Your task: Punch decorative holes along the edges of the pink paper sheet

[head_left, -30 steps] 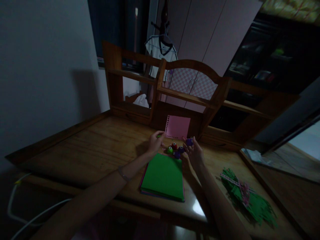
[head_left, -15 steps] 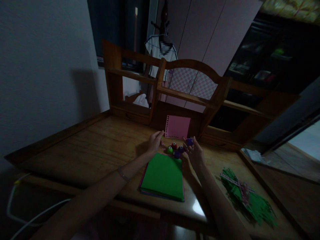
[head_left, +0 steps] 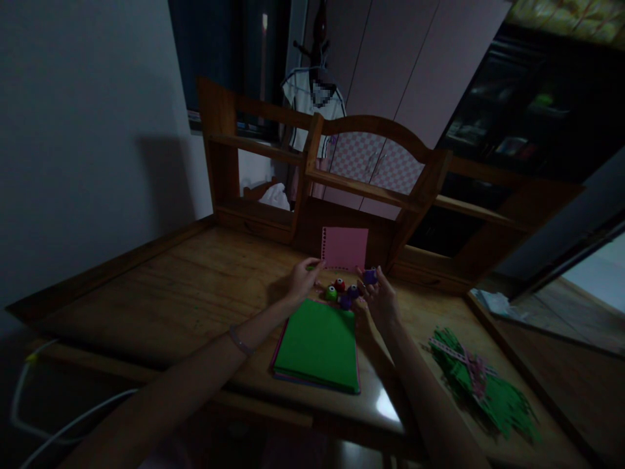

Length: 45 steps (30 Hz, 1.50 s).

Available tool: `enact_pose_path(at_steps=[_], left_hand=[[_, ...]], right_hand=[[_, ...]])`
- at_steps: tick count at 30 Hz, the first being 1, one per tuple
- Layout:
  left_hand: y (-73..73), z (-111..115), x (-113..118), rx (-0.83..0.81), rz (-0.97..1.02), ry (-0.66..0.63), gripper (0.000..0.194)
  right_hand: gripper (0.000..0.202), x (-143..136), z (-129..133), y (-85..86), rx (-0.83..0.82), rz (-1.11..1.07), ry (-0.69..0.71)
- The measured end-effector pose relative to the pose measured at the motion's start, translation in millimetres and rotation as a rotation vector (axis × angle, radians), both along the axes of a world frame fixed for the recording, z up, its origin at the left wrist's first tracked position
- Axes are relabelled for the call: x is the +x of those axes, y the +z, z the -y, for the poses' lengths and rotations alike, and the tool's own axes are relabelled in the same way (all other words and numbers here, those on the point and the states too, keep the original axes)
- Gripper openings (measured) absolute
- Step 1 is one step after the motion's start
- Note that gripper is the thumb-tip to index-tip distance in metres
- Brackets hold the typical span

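Observation:
My left hand (head_left: 303,279) is closed at the lower left corner of a pink sheet (head_left: 344,249) with punched edges; a bit of green shows at its fingers. In my right hand (head_left: 381,293) is a purple punch (head_left: 370,276), gripped between thumb and fingers. Between the hands on the desk lie a red punch (head_left: 339,284), a green punch (head_left: 331,294) and two purple ones (head_left: 352,291). A stack of sheets with green on top (head_left: 317,348) lies nearer to me.
On the right of the wooden desk (head_left: 161,286) lies a pile of green shredded paper (head_left: 502,397) with pink punched strips (head_left: 449,350). A wooden shelf (head_left: 366,187) rises along the back edge. A white cable (head_left: 92,413) hangs at the lower left.
My left hand has moved slightly right, onto the pink sheet's corner, and the sheet has shifted a little left. My right hand has hardly moved.

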<state>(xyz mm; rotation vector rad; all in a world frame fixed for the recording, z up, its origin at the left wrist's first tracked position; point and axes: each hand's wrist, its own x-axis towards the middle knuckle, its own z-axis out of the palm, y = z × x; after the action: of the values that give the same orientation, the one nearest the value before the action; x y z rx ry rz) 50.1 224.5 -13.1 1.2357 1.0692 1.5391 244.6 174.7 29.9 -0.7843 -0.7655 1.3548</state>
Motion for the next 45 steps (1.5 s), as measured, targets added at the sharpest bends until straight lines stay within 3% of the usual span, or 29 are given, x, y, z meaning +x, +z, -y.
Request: enact_pose_path(at_steps=[8, 15, 45], left_hand=[[4.9, 4, 1, -0.012, -0.021, -0.037, 0.038], [0.8, 2, 3, 0.044, -0.079, -0.066, 0.036], [10.1, 12, 4, 0.119, -0.216, -0.024, 0.042]], right_hand=[[0.023, 0, -2, -1.1, 0.023, -0.018, -0.006], [0.022, 1, -3, -2.9, 0.055, -0.014, 0.012], [0.024, 1, -3, -3.2, 0.025, 0.009, -0.006]])
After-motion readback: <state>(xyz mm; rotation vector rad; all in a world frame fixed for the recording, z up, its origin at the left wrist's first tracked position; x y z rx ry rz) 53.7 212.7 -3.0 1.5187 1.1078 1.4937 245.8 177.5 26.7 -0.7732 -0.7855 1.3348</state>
